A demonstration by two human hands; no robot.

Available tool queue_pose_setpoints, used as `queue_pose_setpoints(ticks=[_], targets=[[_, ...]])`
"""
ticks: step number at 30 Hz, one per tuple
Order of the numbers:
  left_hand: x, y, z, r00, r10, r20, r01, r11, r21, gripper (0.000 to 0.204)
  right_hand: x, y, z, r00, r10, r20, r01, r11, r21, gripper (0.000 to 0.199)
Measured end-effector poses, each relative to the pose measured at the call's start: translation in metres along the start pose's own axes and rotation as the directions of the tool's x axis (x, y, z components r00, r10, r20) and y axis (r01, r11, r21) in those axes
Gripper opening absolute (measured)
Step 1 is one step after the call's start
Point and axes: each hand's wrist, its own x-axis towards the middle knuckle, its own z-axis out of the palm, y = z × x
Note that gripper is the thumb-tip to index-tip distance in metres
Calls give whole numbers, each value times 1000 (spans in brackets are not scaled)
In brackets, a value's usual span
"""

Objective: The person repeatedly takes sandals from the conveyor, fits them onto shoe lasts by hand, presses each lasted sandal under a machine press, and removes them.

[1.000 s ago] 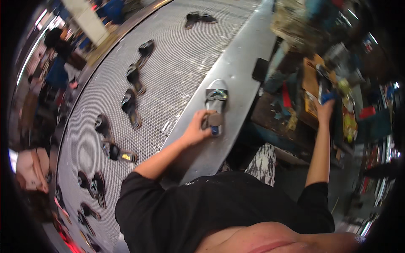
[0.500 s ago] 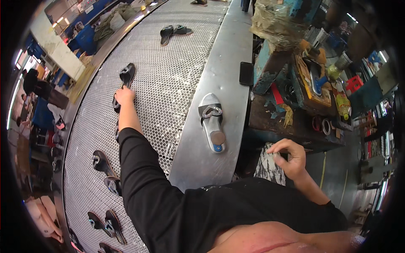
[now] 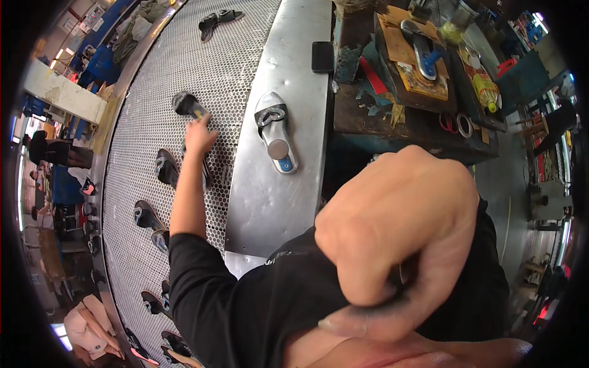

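There it is, a black sandal (image 3: 185,103), lying blurred over the left part of the perforated surface (image 3: 239,67), its heel end pointing near and right. The left hand (image 3: 199,138) is meeting that heel end, thumb standing out to the right; whether the fingers are pinching it, I cannot tell. Nearer, more dark sandals (image 3: 147,214) are lying in a row. To the right, a silver-soled sandal (image 3: 279,130) is resting on the smooth metal strip (image 3: 270,214), showing a heart-shaped ornament and a blue heel patch. The right hand (image 3: 399,227) is looming near the camera, fingers curling inward; I cannot tell whether they are pinching anything. Far right of the silver-soled sandal, a black phone (image 3: 322,57) is lying on the strip's edge, and beyond, a bottle (image 3: 486,92) is lying on the cluttered bench (image 3: 362,116).
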Motion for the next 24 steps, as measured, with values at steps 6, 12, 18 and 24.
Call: queue_pose_setpoints(ticks=[6,12,18,24], targets=[[-47,10,1,997,36,-67,-50,973,-223,66,7,34,21,899,-428,-92,411,898,-155,28],[9,-28,24,943,-151,-295,103,980,-171,75,35,27,12,955,-294,48,298,934,-196,38],[48,10,62,943,-211,-258,209,977,-35,52,-9,26,-1,833,-516,-198,473,851,-228,36],[73,-18,48,915,-193,-355,177,981,-77,35,-17,24,-5,830,-515,-214,465,851,-246,34]])
